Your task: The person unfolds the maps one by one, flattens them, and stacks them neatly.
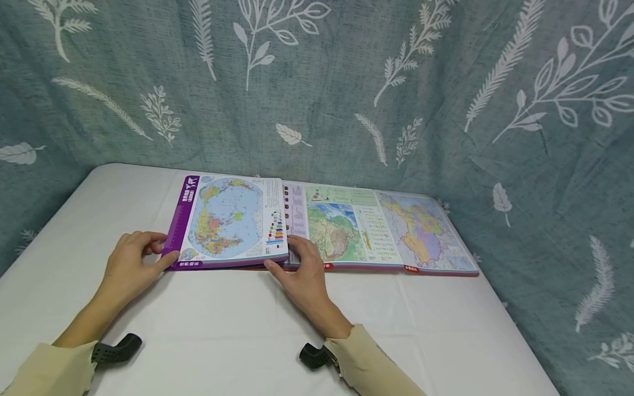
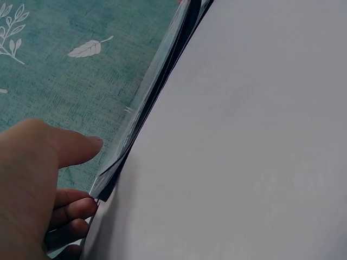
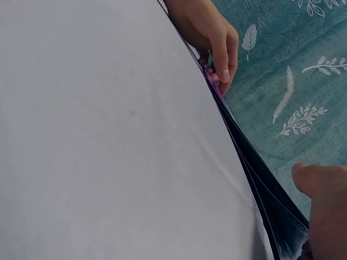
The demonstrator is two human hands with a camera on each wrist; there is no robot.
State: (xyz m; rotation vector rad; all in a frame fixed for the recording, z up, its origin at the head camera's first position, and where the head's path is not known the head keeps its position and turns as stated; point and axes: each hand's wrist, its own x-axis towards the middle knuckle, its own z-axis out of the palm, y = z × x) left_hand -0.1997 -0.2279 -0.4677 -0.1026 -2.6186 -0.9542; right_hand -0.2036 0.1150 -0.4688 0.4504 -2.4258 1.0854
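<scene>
A world map [image 1: 228,217] with a purple left border lies face up, its right part overlapping the spread map sheets [image 1: 342,231] beneath. My left hand [image 1: 134,258] holds its near left corner, thumb on the purple border and the other fingers curled at the left edge. At the near right corner my right hand [image 1: 304,275] grips the map, thumb along the front edge and fingers around the right side. In the left wrist view, curled fingers [image 2: 73,211] meet the corner of the thin dark layered edge [image 2: 157,92]. The right wrist view shows the right thumb [image 3: 309,179] above that edge.
The spread sheets continue rightward to a China map [image 1: 416,234] near the table's right side. A white cloth covers the table [image 1: 223,330]. A teal curtain with white leaf prints [image 1: 322,99] hangs behind it. Both wrists wear black bands [image 1: 119,349].
</scene>
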